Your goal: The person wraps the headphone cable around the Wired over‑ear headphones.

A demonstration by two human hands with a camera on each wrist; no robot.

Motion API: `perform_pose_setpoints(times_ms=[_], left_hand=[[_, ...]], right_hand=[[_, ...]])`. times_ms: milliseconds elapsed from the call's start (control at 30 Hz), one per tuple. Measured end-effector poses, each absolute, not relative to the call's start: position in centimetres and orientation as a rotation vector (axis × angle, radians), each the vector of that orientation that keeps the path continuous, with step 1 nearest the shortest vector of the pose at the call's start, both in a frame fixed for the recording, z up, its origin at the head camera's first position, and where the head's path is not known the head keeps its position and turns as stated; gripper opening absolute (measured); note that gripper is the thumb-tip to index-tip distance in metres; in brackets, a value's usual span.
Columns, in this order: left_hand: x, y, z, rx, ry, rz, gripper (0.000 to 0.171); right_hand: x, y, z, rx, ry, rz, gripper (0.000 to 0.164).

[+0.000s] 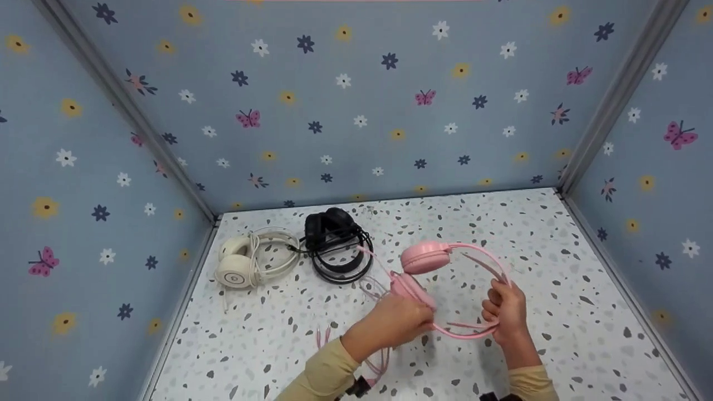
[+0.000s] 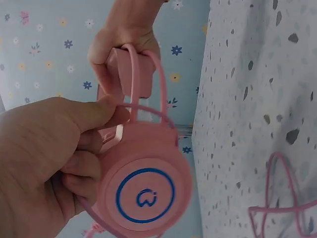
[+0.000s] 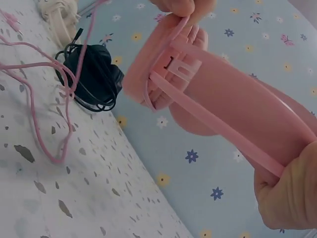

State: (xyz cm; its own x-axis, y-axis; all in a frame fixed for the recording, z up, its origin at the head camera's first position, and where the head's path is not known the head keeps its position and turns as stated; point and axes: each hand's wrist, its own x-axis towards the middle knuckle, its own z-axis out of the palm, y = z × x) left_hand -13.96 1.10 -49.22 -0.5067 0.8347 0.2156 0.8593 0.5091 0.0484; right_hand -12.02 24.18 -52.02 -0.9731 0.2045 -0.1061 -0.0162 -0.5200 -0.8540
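Pink headphones (image 1: 426,257) are held up over the table, earcups to the left and headband to the right. My right hand (image 1: 509,312) grips the headband, fingers curled round it. At the near earcup, my left hand (image 1: 392,320) pinches the thin pink cable (image 2: 148,108) between thumb and forefinger. That cable passes round the earcup (image 2: 146,196), which bears a blue ring and logo in the left wrist view. The right wrist view shows the cable crossing the earcup's inner end by the headband. Loose cable hangs in loops (image 3: 58,161) down to the table.
White headphones (image 1: 235,272) with their cord wound round them lie at the table's left. Beside them are black headphones (image 1: 340,267), also with a bundled cord. Flower-patterned walls (image 1: 356,111) enclose the speckled white table (image 1: 557,250) at the back and sides.
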Motion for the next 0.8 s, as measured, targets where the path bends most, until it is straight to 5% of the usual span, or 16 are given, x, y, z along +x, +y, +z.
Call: perform_pose_setpoints(times_ms=[333,600,800], left_hand=[[-15.2,-0.1,-46.1,-1.749,-2.615,-0.078,0.033],[-16.9,-3.5,-42.6,-1.831,-2.761,-0.286,0.015],[-18.8,-4.2,-39.4,-1.963,-2.725,-0.399,0.016]], right_hand=[[-12.2,22.7,-51.7,-0.228,-2.032,2.579,0.021],[-12.5,23.4,-50.8,-0.301,-2.384,2.498,0.009],[-12.9,23.3,-50.4,0.048,-2.385,2.726,0.016]])
